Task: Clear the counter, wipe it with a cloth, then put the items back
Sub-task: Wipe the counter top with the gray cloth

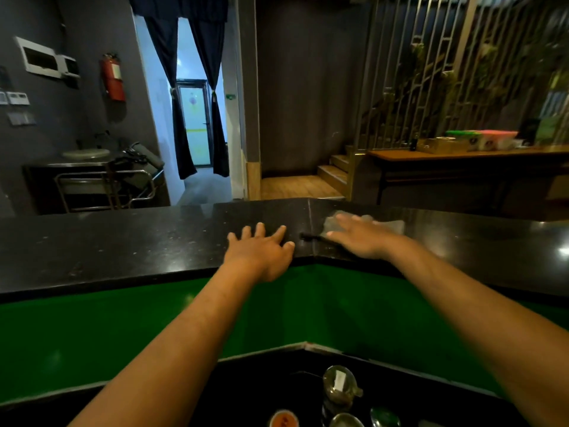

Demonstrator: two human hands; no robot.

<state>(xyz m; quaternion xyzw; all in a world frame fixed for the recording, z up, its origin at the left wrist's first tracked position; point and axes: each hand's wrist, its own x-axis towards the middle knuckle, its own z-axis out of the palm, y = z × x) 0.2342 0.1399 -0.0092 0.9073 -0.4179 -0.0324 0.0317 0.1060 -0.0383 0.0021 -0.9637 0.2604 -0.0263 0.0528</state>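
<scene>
A black speckled stone counter (pixel 138 241) runs across the view and bends at a seam in the middle. My left hand (pixel 261 251) rests flat on it just left of the seam, fingers spread, holding nothing. My right hand (pixel 363 238) presses flat on a pale grey cloth (pixel 391 224) lying on the counter right of the seam; the hand is blurred. A small dark object (pixel 311 237) lies on the counter between my hands.
Below the counter's green inner face (pixel 92 334), a lower black shelf holds a glass jar (pixel 338 386) and several lidded containers (pixel 283 419). Beyond stand a metal trolley (pixel 104 186), a curtained doorway (pixel 197 118), steps (pixel 335 171) and a side table (pixel 462 155) with boxes.
</scene>
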